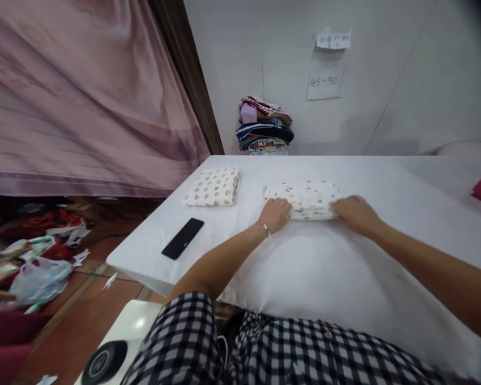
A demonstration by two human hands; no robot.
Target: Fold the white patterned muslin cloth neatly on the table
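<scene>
On the white desk (401, 179), a phone (183, 238) lies to my L, prob. there to leave room. My L grip (276, 215) & R grip (355, 214) each clamp a near corner of a folded printed cloth (310, 195), prob. to keep its layers tog. & sq.; it lies betw. them, reaching just beyond. A 2nd folded cloth (210, 188) sits apart, to L; farther off, stacked clothes (264, 128) stand by a wall (224, 64) w/ a "45-50" sign (323, 91).

1. Two folded white printed cloth bundles (212, 188) (307, 200), one left, one right.
2. Two bare hands (275, 214) (355, 213), one left, one right.
3. One flat black rectangular phone (183, 238), near left.
4. Two white paper notes (324, 82) (333, 41), far right.
5. One stack of multicoloured folded fabric (264, 131), far (its layers too crowded to count).
</scene>
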